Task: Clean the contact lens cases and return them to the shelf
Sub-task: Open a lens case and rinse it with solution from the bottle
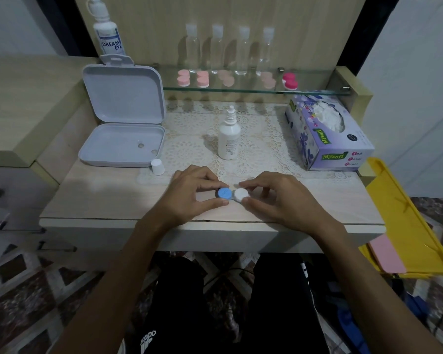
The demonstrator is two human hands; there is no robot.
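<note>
Contact lens case [232, 194] with one blue cap and one white cap sat low in the middle of the frame, on the pale table [100, 200] near its front edge. I saw the left hand [189, 194] pinching the blue cap between thumb and fingers, and the right hand [276, 198] pinching the white cap the same way. Above the hands stood a white solution bottle [228, 135] with its nozzle bare, on a lace mat [189, 146]. A small white cap [157, 166] stood to the left, just beside an open grey box [123, 129]. A tissue box [327, 134] lay at the right. Across the upper middle, a glass shelf [241, 91] held five pink lens cases [238, 79] in front of four clear bottles [230, 49]. A larger solution bottle [107, 29] stood at the upper left.
</note>
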